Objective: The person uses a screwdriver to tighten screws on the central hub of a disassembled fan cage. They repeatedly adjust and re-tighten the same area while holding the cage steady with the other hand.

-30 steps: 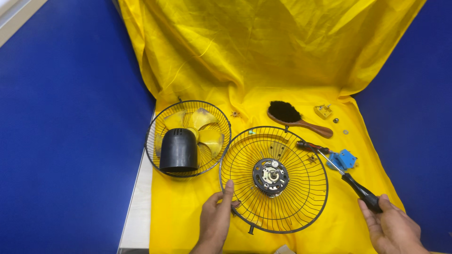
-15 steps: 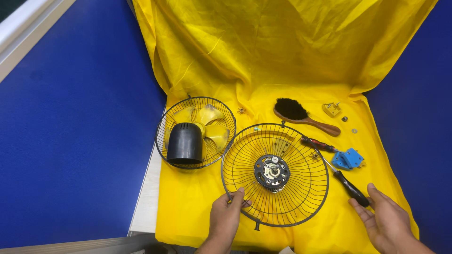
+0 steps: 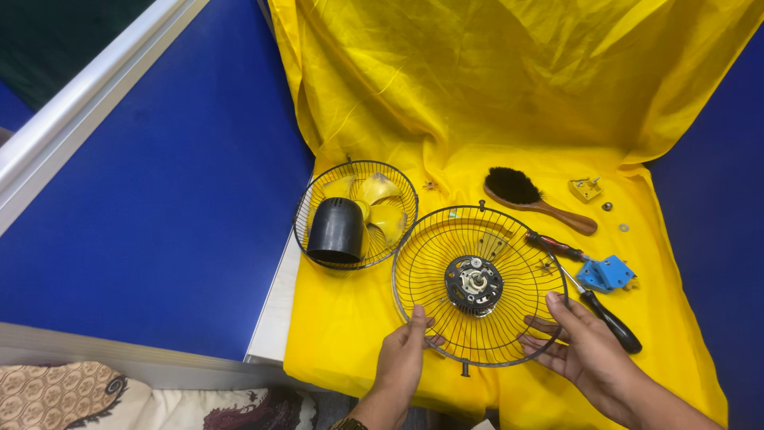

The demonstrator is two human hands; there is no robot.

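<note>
We grip the near rim of the wire fan guard [image 3: 479, 287] lying on the yellow cloth [image 3: 509, 103]: our left hand [image 3: 402, 362] pinches its lower left edge, our right hand [image 3: 585, 346] curls half-open around its lower right edge, beside the black-handled screwdriver [image 3: 606, 316]

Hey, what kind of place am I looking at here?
Probably a makeshift repair bench in an office cubicle: blue partition panels surround a table draped in yellow cloth, with a dismantled fan's wire guard, screwdrivers and a cleaning brush laid out.
</note>
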